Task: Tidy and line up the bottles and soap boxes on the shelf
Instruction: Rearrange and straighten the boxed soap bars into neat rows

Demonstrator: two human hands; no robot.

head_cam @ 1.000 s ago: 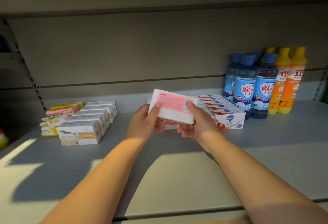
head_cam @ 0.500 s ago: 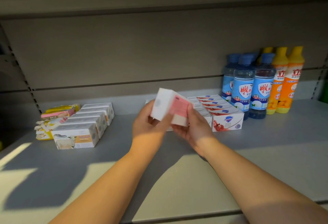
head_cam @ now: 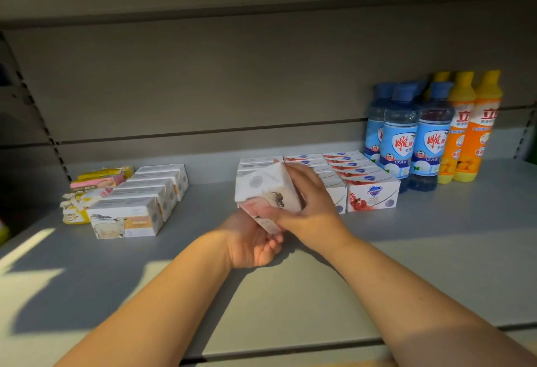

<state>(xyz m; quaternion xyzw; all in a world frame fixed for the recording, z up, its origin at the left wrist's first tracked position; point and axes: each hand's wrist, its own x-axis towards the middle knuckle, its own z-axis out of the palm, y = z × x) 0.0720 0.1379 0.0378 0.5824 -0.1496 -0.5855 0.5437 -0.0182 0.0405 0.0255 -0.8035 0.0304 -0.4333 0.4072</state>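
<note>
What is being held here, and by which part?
A tilted soap box: left hand grips its lower end from beneath, right hand wraps over its right side.

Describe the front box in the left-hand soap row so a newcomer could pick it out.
On the grey shelf, find the row of white soap boxes on the left, well away from the bottles. The front box is the one nearest the shelf edge. Alone in that row, it shows its front face: an animal drawing beside a tan label.
</note>
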